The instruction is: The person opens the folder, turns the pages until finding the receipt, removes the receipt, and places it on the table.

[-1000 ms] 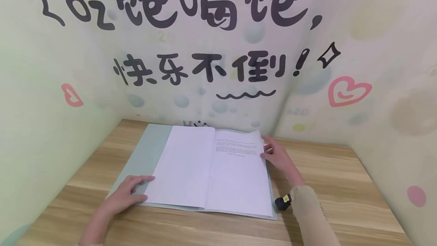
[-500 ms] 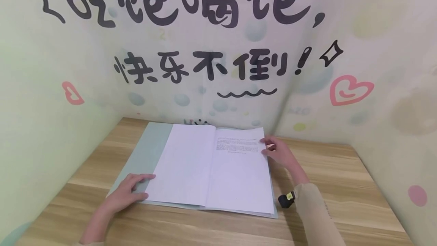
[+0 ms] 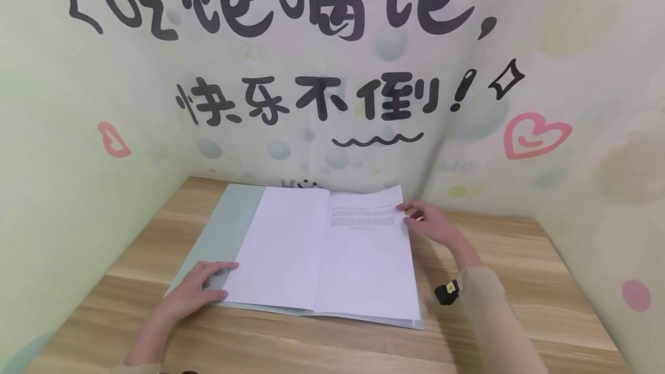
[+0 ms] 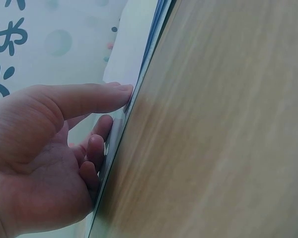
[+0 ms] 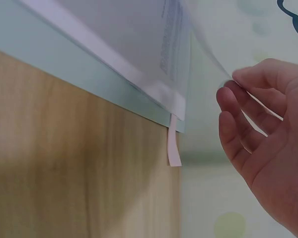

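Note:
An open book (image 3: 277, 247) with a pale blue-green cover (image 3: 228, 229) lies on the table, its left page blank and its right page (image 3: 369, 270) bearing a short block of print near the top. My right hand (image 3: 433, 224) pinches the right page's outer edge between thumb and fingertips. In the right wrist view that page (image 5: 208, 47) is lifted and bowed away from the pages below. My left hand (image 3: 192, 290) rests on the left cover flap, fingertips at the left page's edge. The left wrist view shows its thumb (image 4: 102, 98) stretched to the book's lower edge.
A pink ribbon bookmark (image 5: 174, 146) hangs out from the book's pages. The wooden table (image 3: 312, 351) meets a wall (image 3: 291, 149) with black lettering and hearts right behind the book. A small black device (image 3: 447, 292) sits at the right wrist.
My right hand has moved slightly up and to the right with the page, whose top corner has straightened and risen. The left hand stays in place on the book.

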Available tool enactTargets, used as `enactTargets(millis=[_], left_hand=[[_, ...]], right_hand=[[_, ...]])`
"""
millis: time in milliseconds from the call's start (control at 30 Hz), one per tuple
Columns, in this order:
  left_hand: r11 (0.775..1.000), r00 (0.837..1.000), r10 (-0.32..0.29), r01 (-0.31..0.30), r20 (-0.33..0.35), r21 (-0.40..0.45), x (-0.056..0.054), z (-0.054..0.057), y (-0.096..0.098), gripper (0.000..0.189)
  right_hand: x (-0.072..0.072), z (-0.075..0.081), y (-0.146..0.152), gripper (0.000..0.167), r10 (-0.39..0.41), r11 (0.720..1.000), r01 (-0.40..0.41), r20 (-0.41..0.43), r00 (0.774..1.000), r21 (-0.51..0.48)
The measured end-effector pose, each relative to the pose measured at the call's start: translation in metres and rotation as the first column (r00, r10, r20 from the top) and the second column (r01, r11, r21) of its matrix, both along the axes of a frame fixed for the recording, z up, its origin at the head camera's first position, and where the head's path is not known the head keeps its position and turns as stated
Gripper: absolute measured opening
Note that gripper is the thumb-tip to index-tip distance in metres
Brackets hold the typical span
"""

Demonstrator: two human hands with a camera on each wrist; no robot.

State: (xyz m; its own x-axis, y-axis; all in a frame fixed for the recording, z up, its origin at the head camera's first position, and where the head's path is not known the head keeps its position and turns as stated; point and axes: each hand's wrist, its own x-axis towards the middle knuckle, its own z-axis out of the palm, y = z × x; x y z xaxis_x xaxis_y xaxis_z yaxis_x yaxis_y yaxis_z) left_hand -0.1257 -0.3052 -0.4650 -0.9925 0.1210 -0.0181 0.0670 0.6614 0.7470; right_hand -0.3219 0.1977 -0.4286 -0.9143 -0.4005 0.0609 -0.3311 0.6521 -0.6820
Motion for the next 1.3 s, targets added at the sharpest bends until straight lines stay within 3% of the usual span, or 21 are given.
enactTargets(millis=[300, 567, 833, 1300], left_hand=[[1.000, 1.000, -0.008, 0.008, 0.009, -0.003, -0.001, 0.000, -0.001, 0.051], [1.000, 1.000, -0.004, 0.004, 0.013, 0.001, -0.002, 0.002, 0.000, 0.051], [1.000, 1.000, -0.007, 0.006, 0.025, 0.017, 0.000, 0.005, 0.001, 0.052], [1.000, 1.000, -0.011, 0.011, 0.018, 0.013, 0.001, 0.003, 0.000, 0.052]], right_hand=[[-0.007, 0.025, -0.008, 0.036, 0.117, 0.993, -0.116, -0.032, 0.993, 0.035], [-0.012, 0.052, -0.031, 0.039, 0.158, 0.986, -0.155, -0.052, 0.986, 0.055], [-0.017, 0.077, -0.065, 0.041, 0.173, 0.983, -0.167, -0.083, 0.981, 0.082], [-0.022, 0.101, -0.129, 0.047, 0.260, 0.964, -0.264, -0.180, 0.949, -0.001]])
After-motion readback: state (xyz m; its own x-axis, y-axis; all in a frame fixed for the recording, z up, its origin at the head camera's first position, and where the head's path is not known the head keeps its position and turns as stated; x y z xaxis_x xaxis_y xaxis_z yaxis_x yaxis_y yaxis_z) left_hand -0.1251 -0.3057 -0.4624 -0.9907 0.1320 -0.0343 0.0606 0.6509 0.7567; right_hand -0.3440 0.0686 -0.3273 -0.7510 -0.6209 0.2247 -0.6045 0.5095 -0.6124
